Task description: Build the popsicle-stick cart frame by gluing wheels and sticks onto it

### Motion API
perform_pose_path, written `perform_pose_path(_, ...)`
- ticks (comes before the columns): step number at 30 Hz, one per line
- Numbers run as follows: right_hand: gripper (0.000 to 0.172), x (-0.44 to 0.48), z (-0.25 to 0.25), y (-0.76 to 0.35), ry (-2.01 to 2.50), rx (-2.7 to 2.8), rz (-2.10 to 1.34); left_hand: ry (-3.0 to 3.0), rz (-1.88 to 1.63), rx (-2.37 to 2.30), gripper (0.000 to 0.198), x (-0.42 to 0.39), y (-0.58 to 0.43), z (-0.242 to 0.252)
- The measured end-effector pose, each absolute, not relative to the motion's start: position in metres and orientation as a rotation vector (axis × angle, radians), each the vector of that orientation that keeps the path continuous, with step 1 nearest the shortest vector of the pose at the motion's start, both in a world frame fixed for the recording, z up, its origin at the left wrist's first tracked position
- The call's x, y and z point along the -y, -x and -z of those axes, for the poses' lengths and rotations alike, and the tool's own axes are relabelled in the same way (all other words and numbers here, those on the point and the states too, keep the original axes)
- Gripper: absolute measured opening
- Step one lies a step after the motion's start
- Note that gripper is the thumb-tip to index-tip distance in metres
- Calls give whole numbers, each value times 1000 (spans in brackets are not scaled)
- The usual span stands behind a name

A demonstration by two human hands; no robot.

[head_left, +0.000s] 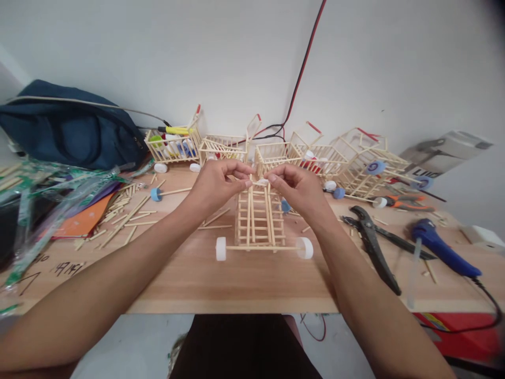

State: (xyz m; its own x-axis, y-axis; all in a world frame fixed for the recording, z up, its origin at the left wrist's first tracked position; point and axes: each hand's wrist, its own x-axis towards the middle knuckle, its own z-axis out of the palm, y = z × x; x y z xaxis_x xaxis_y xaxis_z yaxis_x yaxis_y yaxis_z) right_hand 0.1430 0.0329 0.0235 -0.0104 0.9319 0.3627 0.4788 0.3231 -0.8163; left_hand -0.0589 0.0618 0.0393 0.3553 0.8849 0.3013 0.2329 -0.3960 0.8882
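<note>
A small cart of pale wooden sticks (260, 216) stands in front of me on the table, its slatted side facing up. At its near end a stick axle (252, 248) carries a white bottle-cap wheel (221, 249) on the left and another white wheel (304, 248) on the right. My left hand (224, 181) pinches the cart's far end, by the tip of a lengthwise stick. Close beside it, my right hand (294, 187) is closed in a pinch at the same end. A white bit between the fingertips is partly hidden.
Several finished-looking stick carts (173, 145) line the wall. Loose sticks (132, 218) and an axle with a blue wheel (156, 194) lie left, near a blue bag (74, 126). On the right are black pliers (374, 247), orange-handled pliers (406, 201) and a blue glue gun (444, 247).
</note>
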Motion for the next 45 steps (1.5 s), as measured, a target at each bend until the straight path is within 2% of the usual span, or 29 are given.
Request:
perform_pose_path(16,17,-33,-23,-141,1264,1682,-526,-1810,-1087,-918,19,-66,59,-36)
perform_pose_path(45,15,-34,-15,-143,1245,1701,-493,-1753,-1105,-882,17,-64,56,-36)
